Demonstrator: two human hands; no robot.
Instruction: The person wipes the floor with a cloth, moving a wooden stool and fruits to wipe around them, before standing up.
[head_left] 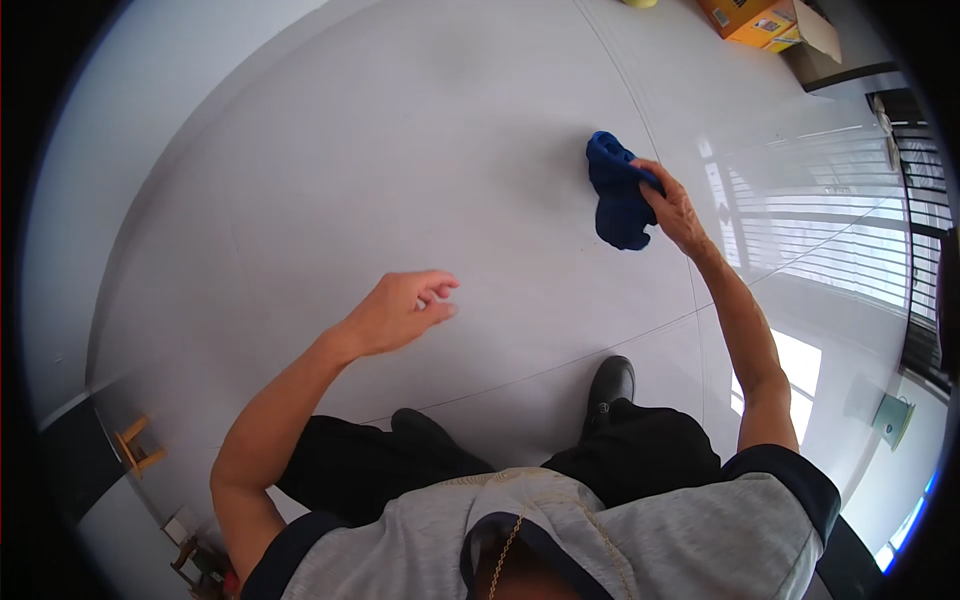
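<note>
View: head camera, looking down at the person's hands over a pale floor (330,190).
Right hand (678,208): arm stretched out ahead, thumb and fingers closed on the edge of the cloth.
Cloth (622,200): dark blue, bunched, in the right hand, on the far side of the floor from the body; whether its lower end touches the floor, I cannot tell.
Left hand (398,312): holding nothing, above the floor, fingers loosely curled, a narrow gap between thumb and fingers; well apart from the cloth.
Shoes (611,386): black, one below each hand in the view, on the floor.
Box (748,20): orange, flap out, at the top right.
Window (922,170): slatted, at the right edge, reflected in the floor.
</note>
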